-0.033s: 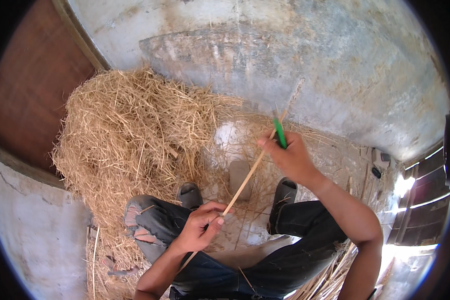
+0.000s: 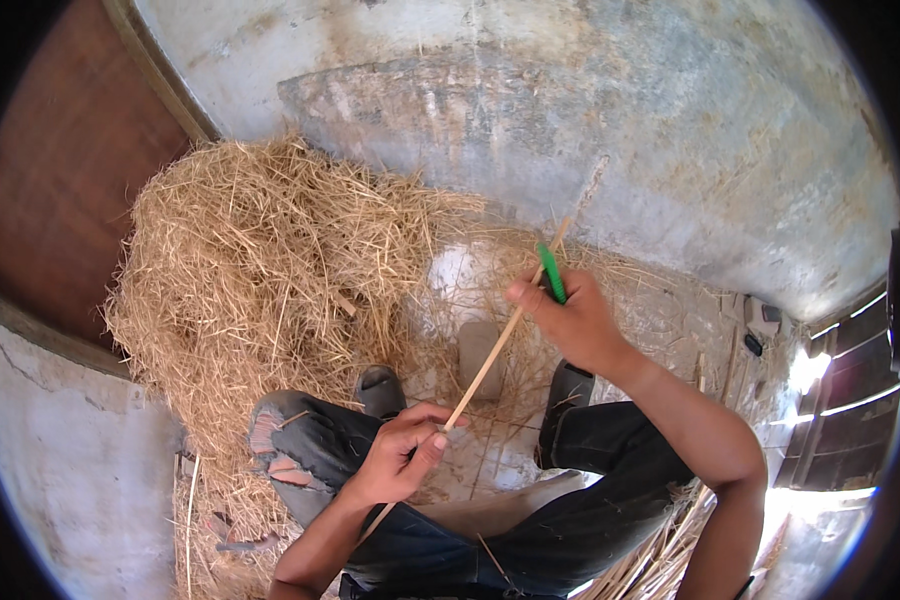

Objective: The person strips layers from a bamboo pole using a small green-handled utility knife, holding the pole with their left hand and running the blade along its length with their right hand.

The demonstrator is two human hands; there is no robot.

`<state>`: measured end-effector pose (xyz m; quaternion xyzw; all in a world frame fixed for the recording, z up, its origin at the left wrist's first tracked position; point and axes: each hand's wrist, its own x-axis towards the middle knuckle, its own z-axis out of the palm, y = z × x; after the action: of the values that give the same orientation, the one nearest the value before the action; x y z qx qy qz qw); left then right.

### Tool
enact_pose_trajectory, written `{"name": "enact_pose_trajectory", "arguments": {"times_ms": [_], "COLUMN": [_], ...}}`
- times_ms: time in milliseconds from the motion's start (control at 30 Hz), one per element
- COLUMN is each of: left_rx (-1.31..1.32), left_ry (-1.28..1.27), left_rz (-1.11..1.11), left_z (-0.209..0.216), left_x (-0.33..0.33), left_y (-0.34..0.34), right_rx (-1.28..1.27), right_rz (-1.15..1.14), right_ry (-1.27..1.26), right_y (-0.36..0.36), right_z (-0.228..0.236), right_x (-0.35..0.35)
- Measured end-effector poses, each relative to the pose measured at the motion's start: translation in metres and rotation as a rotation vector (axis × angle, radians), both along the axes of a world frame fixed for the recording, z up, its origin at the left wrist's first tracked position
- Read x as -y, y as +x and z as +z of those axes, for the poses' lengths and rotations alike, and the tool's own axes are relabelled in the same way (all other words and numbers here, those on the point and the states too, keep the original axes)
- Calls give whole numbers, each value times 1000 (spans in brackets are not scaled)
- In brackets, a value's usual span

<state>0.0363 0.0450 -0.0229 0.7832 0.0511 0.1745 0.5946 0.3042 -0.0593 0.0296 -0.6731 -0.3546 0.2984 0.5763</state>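
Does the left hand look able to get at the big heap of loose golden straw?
Probably yes: the straw heap lies nearby. But the left hand grips the long pale wood-like stick, and the left knee in torn dark jeans stands partly between.

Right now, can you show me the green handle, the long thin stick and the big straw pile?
Green handle [image 2: 551, 273]: head view, on the middle of its grip.
Long thin stick [image 2: 486, 365]: head view, on its bare middle stretch.
Big straw pile [image 2: 260, 255]: head view, on its upper middle.
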Motion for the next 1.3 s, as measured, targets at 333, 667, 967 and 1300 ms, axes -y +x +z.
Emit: {"name": "enact_pose_trajectory", "arguments": {"times_ms": [333, 667, 967, 1300], "left_rx": [-69, -21, -81, -124], "left_ry": [-175, -187, -123, -138], "left_rz": [-37, -82, -63, -28], "left_z": [-5, -6, -6, 0], "left_x": [-4, -5, -4, 0], "left_y": [-6, -8, -8, -7], "right_rx": [43, 4, -10, -102], "right_rz": [225, -106, -199, -241], "right_ry": [-55, 26, 8, 12], "right_y": [-33, 10, 30, 35], "right_z": [-7, 2, -7, 3], "right_x": [1, -4, 2, 1]}}
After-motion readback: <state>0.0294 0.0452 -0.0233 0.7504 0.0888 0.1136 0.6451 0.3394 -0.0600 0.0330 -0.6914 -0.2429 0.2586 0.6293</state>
